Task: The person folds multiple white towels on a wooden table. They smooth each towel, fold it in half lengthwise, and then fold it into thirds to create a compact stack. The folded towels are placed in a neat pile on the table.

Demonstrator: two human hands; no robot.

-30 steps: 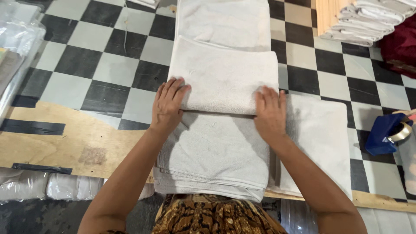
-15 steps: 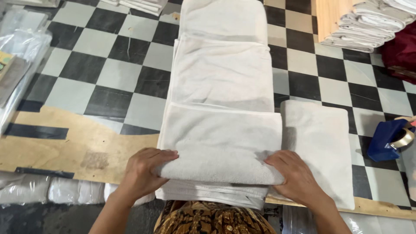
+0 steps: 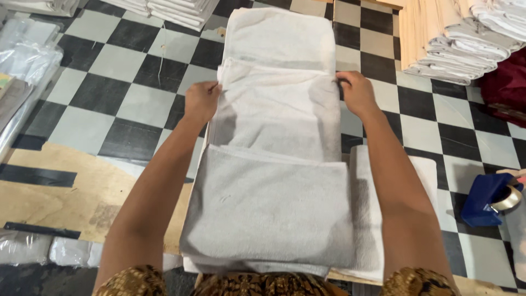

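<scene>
Checkered floor tiles lie under the white towel; my left hand and right hand pinch its opposite side edges, fingers closed on the cloth.

White towel, long and flat, stretches away across the checkered floor. Its near end is folded over, resting on a stack of folded towels.
</scene>
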